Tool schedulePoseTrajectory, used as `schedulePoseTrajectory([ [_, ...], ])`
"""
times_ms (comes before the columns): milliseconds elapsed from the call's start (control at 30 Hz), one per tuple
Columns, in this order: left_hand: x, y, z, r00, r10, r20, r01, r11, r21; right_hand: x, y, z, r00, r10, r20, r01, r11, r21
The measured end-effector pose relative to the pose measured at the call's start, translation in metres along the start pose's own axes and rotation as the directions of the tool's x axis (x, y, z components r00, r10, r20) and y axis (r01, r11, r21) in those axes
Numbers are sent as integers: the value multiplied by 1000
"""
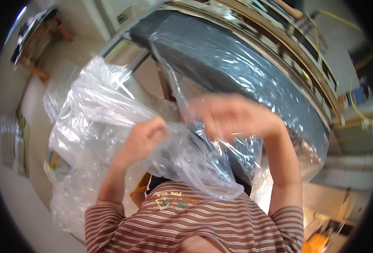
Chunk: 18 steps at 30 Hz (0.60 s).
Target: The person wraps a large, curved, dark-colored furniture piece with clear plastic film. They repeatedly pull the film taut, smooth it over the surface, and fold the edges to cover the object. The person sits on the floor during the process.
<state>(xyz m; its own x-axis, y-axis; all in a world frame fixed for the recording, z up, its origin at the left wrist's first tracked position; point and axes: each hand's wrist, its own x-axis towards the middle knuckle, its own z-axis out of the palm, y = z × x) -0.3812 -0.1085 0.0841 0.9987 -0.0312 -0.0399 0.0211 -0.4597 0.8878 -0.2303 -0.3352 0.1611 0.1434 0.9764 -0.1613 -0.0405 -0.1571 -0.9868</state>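
Clear plastic film [106, 97] spreads in loose folds in front of me and down to the left. My left hand [146, 135] is closed on a gathered part of this film, near my chest. To its right, my right hand [233, 116] is smeared by motion over the film, so its fingers do not show clearly. Beyond both hands lies a long dark grey padded piece [195, 46], wrapped in shiny clear plastic. More crumpled film hangs against my striped shirt [203, 211].
Behind the wrapped piece runs a wooden frame or rack [279, 38]. A small wooden stand [39, 46] is on the floor at the far left. A stack of bundled material [14, 143] lies by the left edge. At the lower right is an orange item [316, 243].
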Motion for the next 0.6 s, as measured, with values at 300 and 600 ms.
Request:
schedulePoseTrajectory([
  [300, -1, 168, 133, 482, 684, 548, -503, 728, -466, -38, 54, 39, 977, -79, -200, 3, 935, -354],
  [600, 112, 180, 126, 760, 540, -361, -642, 712, -286, -566, 101, 256, -657, -61, -751, -439, 841, 316],
])
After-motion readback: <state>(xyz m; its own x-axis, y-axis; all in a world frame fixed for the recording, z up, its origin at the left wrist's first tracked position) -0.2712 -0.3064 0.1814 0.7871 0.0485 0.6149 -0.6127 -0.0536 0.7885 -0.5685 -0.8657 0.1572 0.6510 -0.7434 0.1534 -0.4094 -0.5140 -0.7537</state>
